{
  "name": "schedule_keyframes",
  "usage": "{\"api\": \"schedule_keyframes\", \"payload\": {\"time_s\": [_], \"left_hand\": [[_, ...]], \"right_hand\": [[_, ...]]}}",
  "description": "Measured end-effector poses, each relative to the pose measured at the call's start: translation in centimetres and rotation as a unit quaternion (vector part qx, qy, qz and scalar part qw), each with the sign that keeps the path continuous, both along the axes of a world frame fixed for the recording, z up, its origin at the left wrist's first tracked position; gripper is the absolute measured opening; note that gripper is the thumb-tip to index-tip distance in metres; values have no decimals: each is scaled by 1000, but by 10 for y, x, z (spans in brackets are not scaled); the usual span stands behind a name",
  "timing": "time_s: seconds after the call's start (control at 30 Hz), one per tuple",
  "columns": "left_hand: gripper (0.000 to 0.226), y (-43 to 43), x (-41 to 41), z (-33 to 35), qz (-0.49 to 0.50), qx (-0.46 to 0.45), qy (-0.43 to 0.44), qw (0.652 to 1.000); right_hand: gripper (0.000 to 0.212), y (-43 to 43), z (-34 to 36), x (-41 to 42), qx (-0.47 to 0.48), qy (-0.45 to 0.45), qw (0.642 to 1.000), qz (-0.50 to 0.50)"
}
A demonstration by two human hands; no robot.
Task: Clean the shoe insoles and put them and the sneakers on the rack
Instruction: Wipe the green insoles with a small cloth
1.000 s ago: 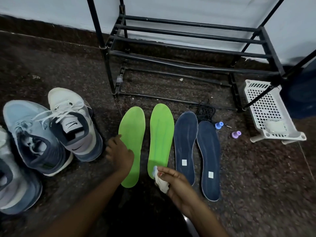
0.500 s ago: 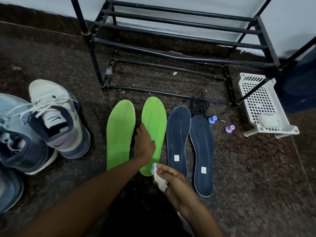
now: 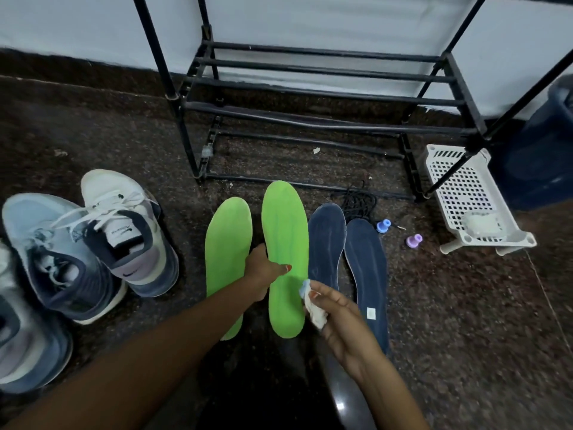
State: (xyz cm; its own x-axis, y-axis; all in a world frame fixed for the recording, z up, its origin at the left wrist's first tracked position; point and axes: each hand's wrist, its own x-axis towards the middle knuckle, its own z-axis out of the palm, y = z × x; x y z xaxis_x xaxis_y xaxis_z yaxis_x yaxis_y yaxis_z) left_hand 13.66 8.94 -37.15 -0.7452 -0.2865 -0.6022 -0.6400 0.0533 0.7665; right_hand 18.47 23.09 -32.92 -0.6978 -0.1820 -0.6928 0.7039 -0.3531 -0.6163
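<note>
The right hand (image 3: pixel 338 308) pinches a crumpled wipe (image 3: pixel 313 308) just beside the right green insole (image 3: pixel 285 243). The left hand (image 3: pixel 263 271) has shifted from the left green insole (image 3: pixel 228 243) and now grips this one's edge, so wiping it likely follows. Beyond the hands on the floor (image 3: pixel 93 135): blue insoles (image 3: pixel 328 240), sneakers (image 3: pixel 124 231), and an empty rack (image 3: pixel 310 125).

The left hand (image 3: pixel 263 271) reaches forward on a straight arm, thumb out to the right and fingers closed in a grip. The right hand (image 3: pixel 344 318) is nearer, fingers curled and pinching.
</note>
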Motion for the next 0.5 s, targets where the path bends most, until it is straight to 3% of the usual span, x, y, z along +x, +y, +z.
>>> {"api": "schedule_keyframes", "payload": {"time_s": [0.2,0.3,0.4,0.5], "left_hand": [[55,2,1,81,-42,79,28,996],[54,3,-2,131,-46,99,69,992],[53,6,2,184,-35,130,109,985],[47,9,14,230,-38,132,129,982]], "right_hand": [[17,10,53,-16,101,159,982,16],[18,9,92,-23,155,243,957,25],[24,7,134,-26,244,336,909,19],[24,6,170,-21,257,371,892,15]]}}
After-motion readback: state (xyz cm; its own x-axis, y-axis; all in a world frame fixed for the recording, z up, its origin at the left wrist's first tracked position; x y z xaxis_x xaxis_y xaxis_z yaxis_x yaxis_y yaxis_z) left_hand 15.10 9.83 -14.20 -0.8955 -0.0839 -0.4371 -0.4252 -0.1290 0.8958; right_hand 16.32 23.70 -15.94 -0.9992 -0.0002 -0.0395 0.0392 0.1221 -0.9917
